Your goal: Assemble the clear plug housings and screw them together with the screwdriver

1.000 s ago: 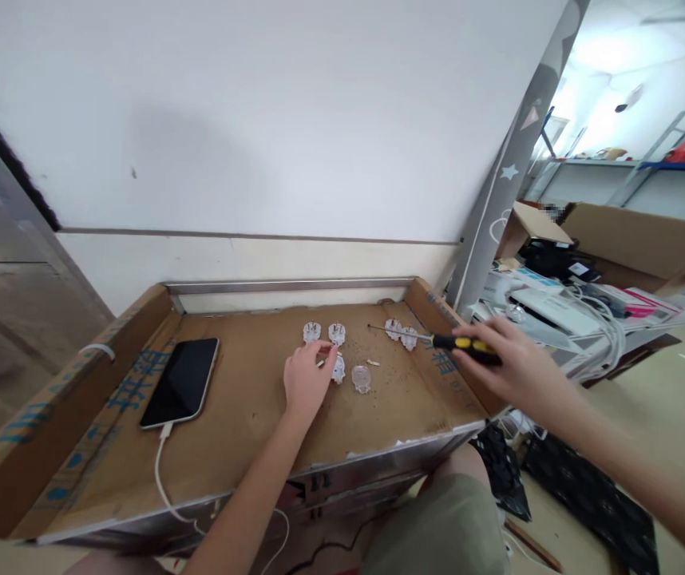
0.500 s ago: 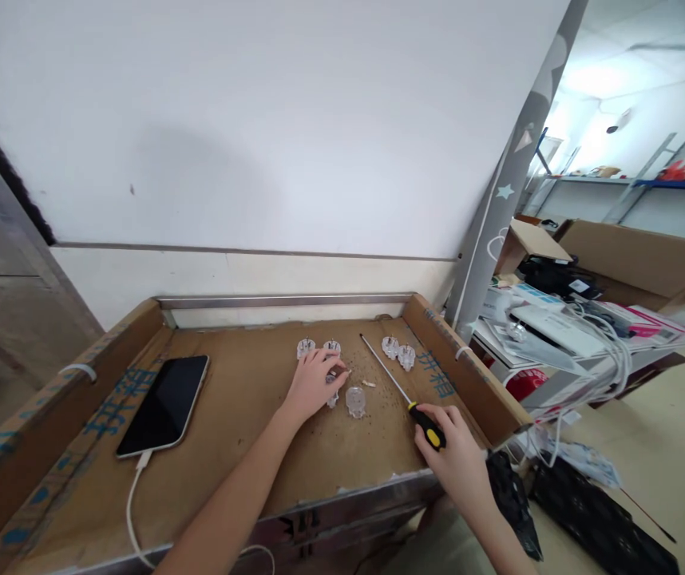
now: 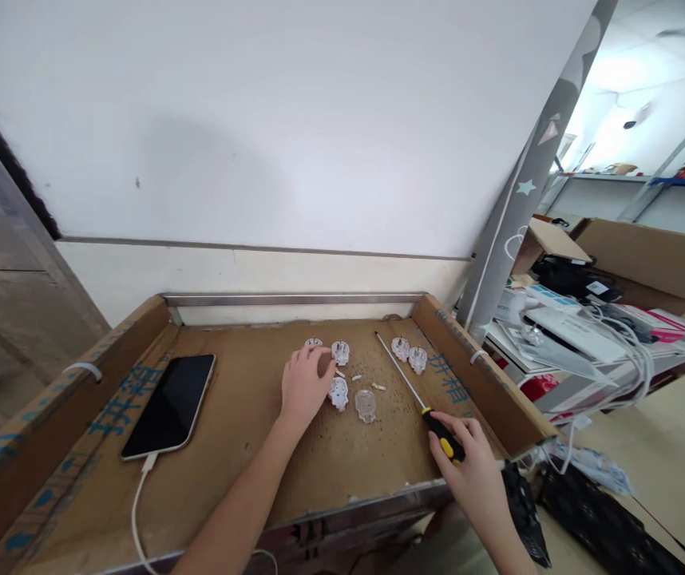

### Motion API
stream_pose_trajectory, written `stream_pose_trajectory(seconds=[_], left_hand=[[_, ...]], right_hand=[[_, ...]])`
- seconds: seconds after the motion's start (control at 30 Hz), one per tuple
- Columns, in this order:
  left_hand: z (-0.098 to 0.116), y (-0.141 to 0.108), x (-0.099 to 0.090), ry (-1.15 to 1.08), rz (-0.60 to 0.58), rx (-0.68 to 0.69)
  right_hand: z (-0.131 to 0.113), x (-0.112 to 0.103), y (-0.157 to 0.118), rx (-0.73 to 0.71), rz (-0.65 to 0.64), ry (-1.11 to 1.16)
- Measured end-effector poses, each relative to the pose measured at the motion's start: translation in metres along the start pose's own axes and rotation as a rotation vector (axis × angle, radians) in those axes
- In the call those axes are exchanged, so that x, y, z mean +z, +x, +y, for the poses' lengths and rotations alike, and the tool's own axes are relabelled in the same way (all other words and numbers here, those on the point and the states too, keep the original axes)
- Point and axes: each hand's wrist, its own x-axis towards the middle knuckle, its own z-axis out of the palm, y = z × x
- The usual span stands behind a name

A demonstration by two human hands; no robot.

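My right hand is wrapped round the black and yellow handle of a screwdriver, whose shaft lies toward the back of the cardboard. My left hand hovers low by the small clear plug parts, fingers bent and close together; what its fingertips hold, if anything, is hidden. Beside it are a clear part with pins and a white-looking plug part. A clear cover lies nearer the front. Two more plug parts, one and another, sit right of the screwdriver shaft. Small pale pieces lie between them.
A phone with a white cable lies on the left of the cardboard tray. Raised cardboard walls border its sides. To the right, a cluttered surface holds cables, packages and an open box.
My left hand has shifted slightly left, off the middle plug part, which now shows more fully. The whole view has moved a little; my right hand still grips the screwdriver.
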Motion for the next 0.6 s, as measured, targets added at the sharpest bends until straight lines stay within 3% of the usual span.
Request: stream_pose_trajectory(seconds=[0.1,0.2,0.33,0.6], left_hand=[[-0.002,0.004,-0.008,0.026,0.14,-0.14],[-0.007,0.006,-0.008,0.066,0.073,-0.222],[-0.008,0.005,0.001,0.083,-0.005,-0.109],[-0.008,0.002,0.006,-0.056,0.003,-0.058]], right_hand=[[0.004,0.0,-0.001,0.009,0.001,0.01],[0.004,0.001,-0.002,0.019,0.013,0.005],[-0.002,0.001,-0.002,0.002,-0.003,-0.025],[0.001,0.004,-0.001,-0.029,-0.008,-0.032]])
